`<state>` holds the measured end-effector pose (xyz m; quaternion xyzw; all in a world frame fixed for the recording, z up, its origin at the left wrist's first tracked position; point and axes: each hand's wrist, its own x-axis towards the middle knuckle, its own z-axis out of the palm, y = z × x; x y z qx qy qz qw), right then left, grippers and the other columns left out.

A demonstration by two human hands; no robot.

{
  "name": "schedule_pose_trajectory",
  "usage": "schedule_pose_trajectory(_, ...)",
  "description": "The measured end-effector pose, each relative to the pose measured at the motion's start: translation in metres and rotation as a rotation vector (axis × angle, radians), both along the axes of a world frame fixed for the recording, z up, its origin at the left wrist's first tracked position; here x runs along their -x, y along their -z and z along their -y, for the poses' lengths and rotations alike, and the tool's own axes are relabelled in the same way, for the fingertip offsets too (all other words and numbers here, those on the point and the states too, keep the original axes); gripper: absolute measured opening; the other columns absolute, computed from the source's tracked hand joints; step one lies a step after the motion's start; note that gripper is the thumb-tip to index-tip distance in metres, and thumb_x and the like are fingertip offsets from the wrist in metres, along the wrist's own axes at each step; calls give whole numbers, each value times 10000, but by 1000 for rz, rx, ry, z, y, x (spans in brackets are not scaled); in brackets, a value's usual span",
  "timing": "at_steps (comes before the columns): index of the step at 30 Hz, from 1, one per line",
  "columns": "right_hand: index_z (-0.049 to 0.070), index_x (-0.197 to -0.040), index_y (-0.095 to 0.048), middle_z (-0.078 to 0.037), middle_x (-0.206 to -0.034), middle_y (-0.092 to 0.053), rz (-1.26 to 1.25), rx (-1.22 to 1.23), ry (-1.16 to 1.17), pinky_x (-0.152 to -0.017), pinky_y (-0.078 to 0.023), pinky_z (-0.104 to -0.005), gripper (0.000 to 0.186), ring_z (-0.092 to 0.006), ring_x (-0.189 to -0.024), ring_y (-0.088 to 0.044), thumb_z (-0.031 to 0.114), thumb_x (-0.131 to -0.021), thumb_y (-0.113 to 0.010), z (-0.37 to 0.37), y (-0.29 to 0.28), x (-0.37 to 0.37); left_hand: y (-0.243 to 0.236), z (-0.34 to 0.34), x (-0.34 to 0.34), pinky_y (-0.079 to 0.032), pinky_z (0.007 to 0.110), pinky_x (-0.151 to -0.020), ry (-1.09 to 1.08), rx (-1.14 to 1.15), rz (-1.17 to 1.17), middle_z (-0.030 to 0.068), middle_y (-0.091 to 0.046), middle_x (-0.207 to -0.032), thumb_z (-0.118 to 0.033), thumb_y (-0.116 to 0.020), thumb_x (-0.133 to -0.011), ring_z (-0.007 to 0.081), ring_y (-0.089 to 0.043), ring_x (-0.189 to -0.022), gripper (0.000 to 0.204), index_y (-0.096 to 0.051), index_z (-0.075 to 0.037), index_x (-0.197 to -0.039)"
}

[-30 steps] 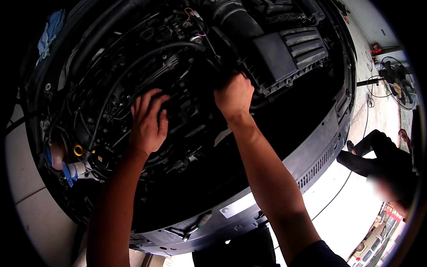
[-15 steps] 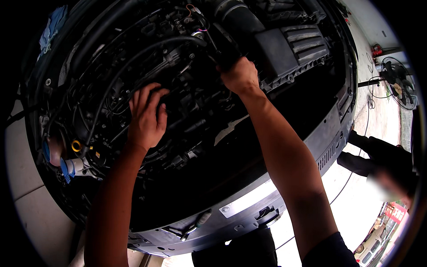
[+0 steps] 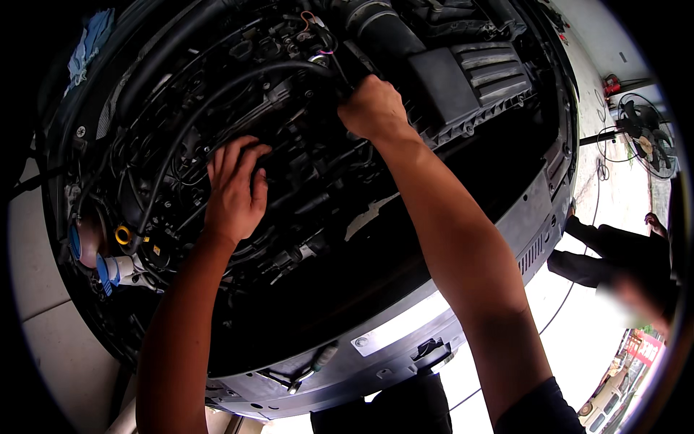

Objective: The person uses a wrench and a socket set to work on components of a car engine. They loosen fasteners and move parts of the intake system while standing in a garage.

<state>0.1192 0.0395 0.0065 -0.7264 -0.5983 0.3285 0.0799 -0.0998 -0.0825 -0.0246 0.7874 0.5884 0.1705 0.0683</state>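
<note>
My left hand [image 3: 237,189] rests on the engine [image 3: 289,163], its fingers stretched out and slightly spread, holding nothing. Farther right, my right hand [image 3: 374,107] is closed in a fist beside the black air filter box [image 3: 442,83]. Whatever its fingers wrap round is hidden by the hand and the dark parts behind. A thick black hose [image 3: 238,83] arches over the engine between and beyond my hands, ending close to my right hand. Near that end, thin coloured wires [image 3: 318,27] stick up.
A hand tool with a dark grip [image 3: 327,356] lies on the front crossmember [image 3: 394,347]. A yellow ring-shaped handle [image 3: 123,234] and blue-capped filler necks [image 3: 107,269] stand at the left. Blue cloth [image 3: 88,45] hangs far left. A fan [image 3: 645,134] and a person in dark clothes [image 3: 614,249] are at right.
My right hand, still closed, has shifted a little left and away from me. The left hand has barely moved. At the right, the person's hand has come into sight.
</note>
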Motion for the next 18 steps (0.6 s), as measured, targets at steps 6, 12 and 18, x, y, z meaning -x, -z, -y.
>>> schedule_pose_trajectory(6, 36, -1039, -718, -153, -1108, -702, -22, 67, -43, -896, -558, -336, 266, -283, -1064, -676, 173, -813, -690, 9, -22, 47, -1, -2, -2, -295, 477, -1109, -1, 0, 3, 88, -485, -1304, -85, -529, -875, 303, -422, -1264, 340, -570, -96, -1213)
schedule_pose_trajectory(12, -21, -979, -700, -213, -1068, -698, -270, 73, 174, -889, -556, -342, 262, -302, -1039, -680, 175, -805, -684, 29, -4, 44, -2, -3, -2, -309, 478, -1092, 14, 3, 14, 93, -487, -1298, -79, -531, -858, 311, -427, -1251, 338, -572, -90, -1193)
schedule_pose_trajectory(18, -77, -1060, -637, -202, -891, -687, -492, -209, -88, -631, -588, -361, 285, -312, -815, -715, 43, -802, -644, 38, 20, -51, -4, -3, -3, -310, 474, -1094, 12, 25, 35, 87, -483, -1300, -86, -521, -869, 304, -423, -1256, 317, -577, -93, -1180)
